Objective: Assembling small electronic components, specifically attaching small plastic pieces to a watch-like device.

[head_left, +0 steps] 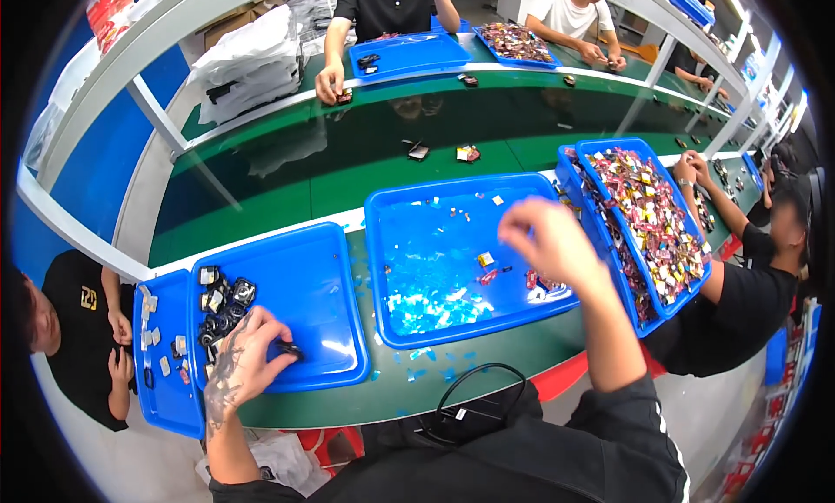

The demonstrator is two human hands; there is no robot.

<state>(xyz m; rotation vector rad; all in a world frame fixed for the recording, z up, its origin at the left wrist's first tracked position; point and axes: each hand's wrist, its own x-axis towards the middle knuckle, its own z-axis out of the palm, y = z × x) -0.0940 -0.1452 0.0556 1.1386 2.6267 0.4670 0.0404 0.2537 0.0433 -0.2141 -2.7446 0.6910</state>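
The left hand (248, 359) rests in the near-left blue tray (335, 277), fingers curled down onto a small black part (290, 350) at the tray's near edge. The fingertips pinch or press that part; which of the two cannot be told. A cluster of similar black parts (222, 305) lies at the tray's left side, just beyond the hand.

The right hand (544, 238) is raised above the middle blue tray (383, 233), fingers gathered loosely. Whether anything is held in it cannot be told; the hand is blurred.

Progress, as a judgement: the black cluster covers only a small corner of the left tray, so little has been set down there. The middle tray holds only a few loose pieces, among them a small yellow-and-white piece (485, 259) and some red ones near the right hand, plus pale scraps. The far-right blue tray (581, 151) is heaped with small red, yellow and white wrapped items (648, 212), so most of the stock appears unhandled.

A narrow blue tray (161, 399) at the far left holds small pale rectangular pieces. Beyond the trays runs a green conveyor belt (348, 155) carrying a few small dark items. Across it, a person's hand (329, 86) rests beside another blue tray (409, 55). White bagged bundles (248, 64) are stacked at the far left.
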